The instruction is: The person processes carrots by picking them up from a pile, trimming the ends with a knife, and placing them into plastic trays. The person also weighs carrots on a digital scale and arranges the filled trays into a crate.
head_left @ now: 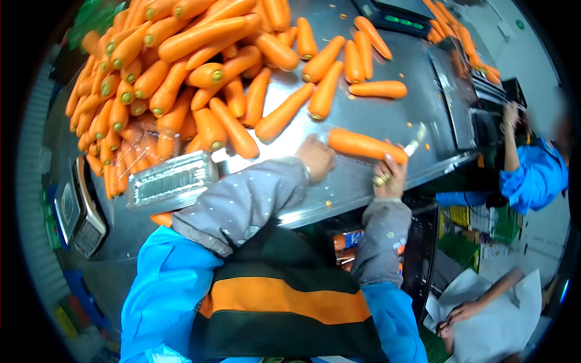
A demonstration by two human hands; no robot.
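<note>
The right hand (pixel 390 176) is clenched on a knife (pixel 415 144), whose blade sits at the tip of a carrot (pixel 363 145) lying on the steel table (pixel 387 115). The left hand (pixel 315 157) touches the carrot's thick end; I cannot tell if it grips. To the left, a clear plastic tray (pixel 172 180) lies against the carrot pile (pixel 181 72), its contents unclear.

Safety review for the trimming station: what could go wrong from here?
The blade in the right hand meets the carrot that the left hand steadies; a slip could cut. That carrot lies near the table edge and might roll off.
</note>
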